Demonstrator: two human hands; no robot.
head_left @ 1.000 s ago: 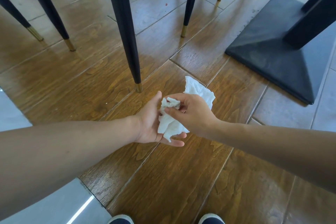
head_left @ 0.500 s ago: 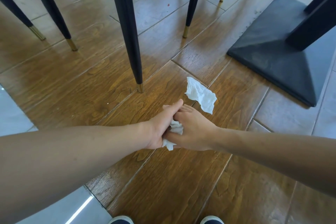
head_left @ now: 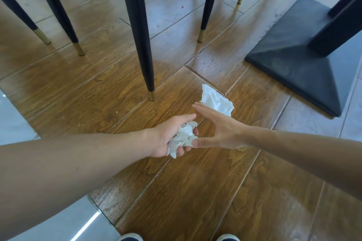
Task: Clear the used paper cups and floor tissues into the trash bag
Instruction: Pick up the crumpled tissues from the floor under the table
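My left hand (head_left: 168, 137) is closed around a crumpled tissue (head_left: 183, 138), fingers curled under the wad, and I'd keep that squeeze firm so nothing drops. My right hand (head_left: 221, 131) is open and empty, fingers (head_left: 199, 108) spread wide, thumb touching the held wad. Next I'd judge a low reach with it to pinch the second tissue (head_left: 216, 100) by its raised folds (it lies on the wooden floor (head_left: 195, 191), at one o'clock just past those fingertips). No trash bag is in view.

floor (head_left: 117, 76): glossy wood-look | tissue (head_left: 216, 101): crumpled white paper | table base (head_left: 293, 60): matt dark metal
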